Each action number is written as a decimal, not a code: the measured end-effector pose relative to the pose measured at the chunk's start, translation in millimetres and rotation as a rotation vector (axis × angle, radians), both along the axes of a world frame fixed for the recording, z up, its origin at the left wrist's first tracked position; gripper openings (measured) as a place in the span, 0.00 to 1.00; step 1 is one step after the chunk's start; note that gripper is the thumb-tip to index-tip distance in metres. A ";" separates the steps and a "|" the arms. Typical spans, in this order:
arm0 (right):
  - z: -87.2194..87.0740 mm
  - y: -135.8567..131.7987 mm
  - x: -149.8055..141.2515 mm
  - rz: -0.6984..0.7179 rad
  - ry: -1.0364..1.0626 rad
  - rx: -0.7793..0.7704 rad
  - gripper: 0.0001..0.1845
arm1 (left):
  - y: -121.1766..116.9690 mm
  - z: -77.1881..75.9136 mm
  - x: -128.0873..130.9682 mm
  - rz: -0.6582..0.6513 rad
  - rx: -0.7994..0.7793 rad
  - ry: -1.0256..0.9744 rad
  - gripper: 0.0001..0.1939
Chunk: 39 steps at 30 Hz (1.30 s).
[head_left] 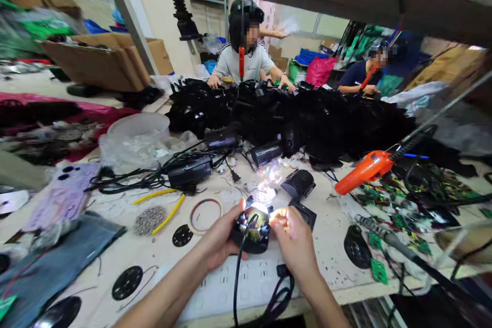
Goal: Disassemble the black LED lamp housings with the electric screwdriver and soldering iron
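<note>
My left hand is wrapped round the side of a black lamp with a rounded housing, low over the table. Its far end shines bright white, and the glare hides detail there. A black cable runs from the lamp down toward me. At the lamp's right edge my right hand has its thumb and fingers pinched together; what they hold, if anything, cannot be made out. Beneath both hands lies a white power strip with several sockets. A black plug with coiled cable rests on its right part.
Several black housings with cables lie beyond my hands, before a large black heap. An orange electric screwdriver hangs at right, above green circuit boards. A tape roll and screw pile lie left. Two people sit opposite.
</note>
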State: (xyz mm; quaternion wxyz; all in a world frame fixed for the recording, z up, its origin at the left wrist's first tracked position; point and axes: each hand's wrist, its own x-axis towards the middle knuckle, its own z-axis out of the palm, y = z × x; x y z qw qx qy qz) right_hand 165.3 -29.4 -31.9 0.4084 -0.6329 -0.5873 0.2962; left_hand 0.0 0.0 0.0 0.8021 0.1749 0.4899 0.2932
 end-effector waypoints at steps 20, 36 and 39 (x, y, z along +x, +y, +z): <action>-6.3 -4.1 6.4 0.034 0.081 0.064 0.11 | -1.8 -4.8 8.4 0.006 -0.011 0.035 0.24; -16.1 0.0 7.2 0.136 -0.072 0.182 0.09 | -4.1 -17.2 12.0 0.008 -0.030 0.060 0.19; -18.4 0.0 8.9 0.150 -0.068 0.161 0.10 | -5.0 -21.4 12.7 0.012 0.002 0.079 0.18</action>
